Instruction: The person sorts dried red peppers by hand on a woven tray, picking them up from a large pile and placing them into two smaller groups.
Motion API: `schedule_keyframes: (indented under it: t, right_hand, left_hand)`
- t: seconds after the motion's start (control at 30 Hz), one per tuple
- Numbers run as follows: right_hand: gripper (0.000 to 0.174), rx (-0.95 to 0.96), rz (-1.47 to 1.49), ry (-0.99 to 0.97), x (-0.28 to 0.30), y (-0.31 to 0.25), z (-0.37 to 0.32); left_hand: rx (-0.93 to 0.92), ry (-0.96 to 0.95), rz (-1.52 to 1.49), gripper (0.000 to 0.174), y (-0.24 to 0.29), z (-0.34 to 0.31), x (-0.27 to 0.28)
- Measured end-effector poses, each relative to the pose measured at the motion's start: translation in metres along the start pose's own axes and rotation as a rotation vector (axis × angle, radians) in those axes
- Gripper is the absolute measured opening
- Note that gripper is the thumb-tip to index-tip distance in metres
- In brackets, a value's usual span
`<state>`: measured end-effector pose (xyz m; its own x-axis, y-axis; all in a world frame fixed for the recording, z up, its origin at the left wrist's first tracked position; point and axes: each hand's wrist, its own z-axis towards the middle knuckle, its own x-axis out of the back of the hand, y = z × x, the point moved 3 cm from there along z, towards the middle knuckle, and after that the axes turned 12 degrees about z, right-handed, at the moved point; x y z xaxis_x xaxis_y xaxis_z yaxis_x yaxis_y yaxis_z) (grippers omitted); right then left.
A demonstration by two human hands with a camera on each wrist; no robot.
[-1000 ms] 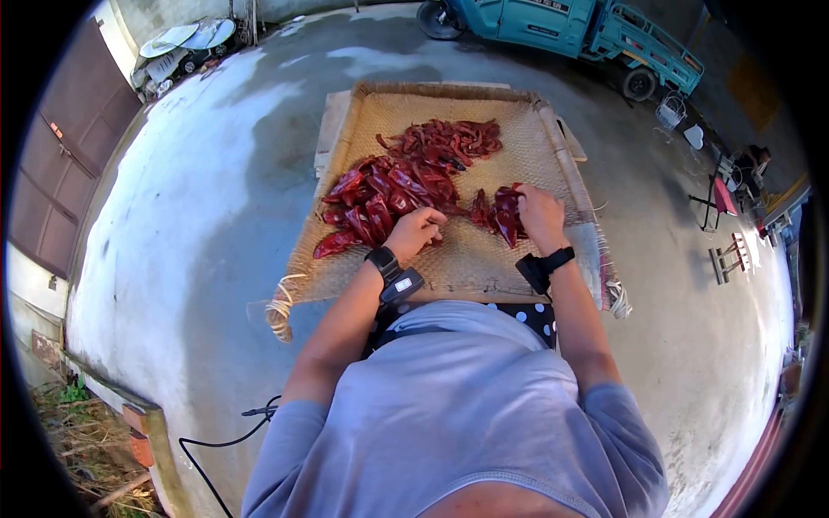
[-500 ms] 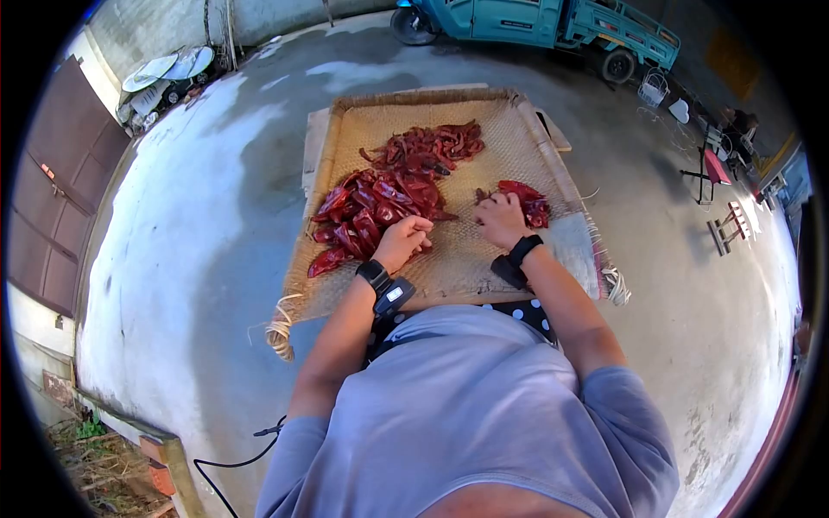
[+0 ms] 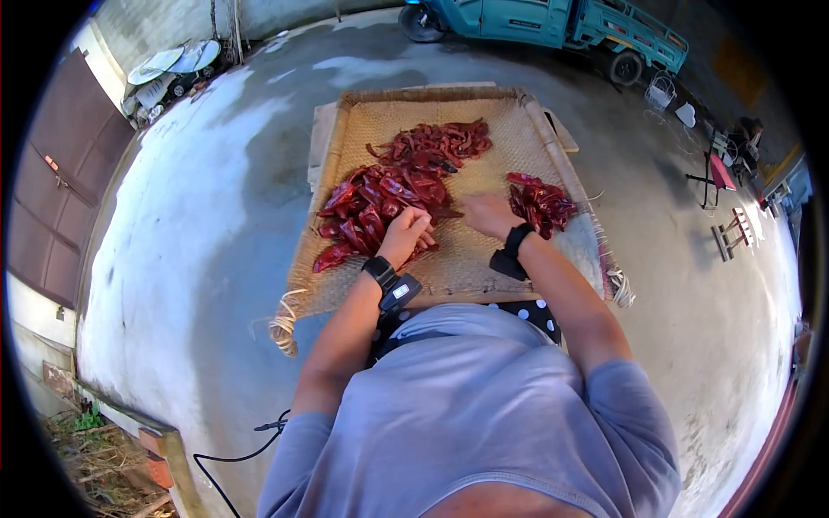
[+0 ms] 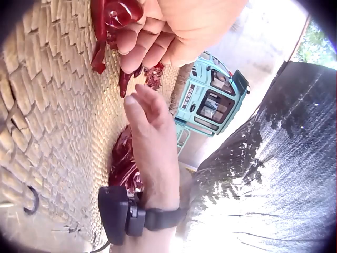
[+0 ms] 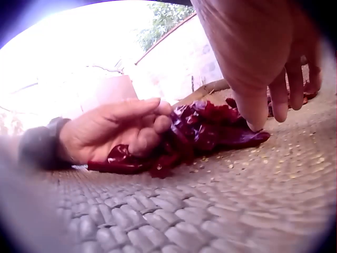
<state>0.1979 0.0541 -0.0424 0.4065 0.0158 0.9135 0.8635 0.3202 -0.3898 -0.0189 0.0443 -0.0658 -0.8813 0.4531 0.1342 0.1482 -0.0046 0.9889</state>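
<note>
Halved red peppers form a big pile at the left of a woven tray. The left hand rests at the pile's right edge; the right wrist view shows its fingers loosely curled beside glossy peppers, with nothing clearly held. Just right of the pile, the right hand hovers over the weave, blurred. Its fingers hang loosely extended and empty in the left wrist view. A smaller pepper heap lies to its right, not touched.
Thin red strips lie at the tray's far end. Pale seeds dot the weave around the hands. A teal three-wheeled truck stands beyond, with a small stool on the floor at right.
The right hand has left the smaller heap and moved left toward the big pile. More of that heap shows, spread further right. The left hand has stayed almost in place.
</note>
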Motion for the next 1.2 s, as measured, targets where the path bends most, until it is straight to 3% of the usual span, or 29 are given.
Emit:
schedule_keyframes:
  t: [0.13, 0.33, 0.43, 0.57, 0.73, 0.87, 1.07, 1.2]
  right_hand:
    - [0.024, -0.053, -0.131, -0.034, -0.018, -0.014, 0.018]
    - [0.021, -0.048, -0.025, -0.062, 0.0, -0.014, -0.006]
    - [0.02, -0.124, 0.017, 0.031, 0.016, -0.01, -0.032]
    - [0.019, -0.182, 0.271, -0.007, 0.034, -0.022, -0.055]
    - [0.021, -0.192, 0.19, 0.107, 0.038, -0.036, -0.063]
    - [0.019, -0.122, 0.17, 0.332, 0.054, -0.052, -0.078]
    - [0.019, -0.187, 0.368, 0.141, 0.041, -0.044, -0.082]
    - [0.018, -0.162, 0.368, 0.178, 0.038, -0.035, -0.089]
  left_hand:
    - [-0.039, -0.022, -0.002, 0.018, -0.005, 0.001, 0.0]
    - [-0.039, -0.015, 0.0, 0.016, -0.006, 0.002, 0.001]
    - [-0.032, -0.023, -0.012, 0.024, -0.006, 0.002, 0.0]
    - [-0.049, -0.016, 0.069, 0.039, 0.005, -0.002, -0.003]
    - [-0.042, 0.005, 0.132, 0.05, 0.01, -0.005, -0.006]
    - [-0.073, 0.056, 0.158, 0.046, 0.009, -0.004, -0.005]
    - [-0.089, -0.048, 0.159, 0.028, 0.002, -0.001, -0.002]
    - [-0.068, -0.096, 0.18, 0.022, 0.0, -0.001, -0.003]
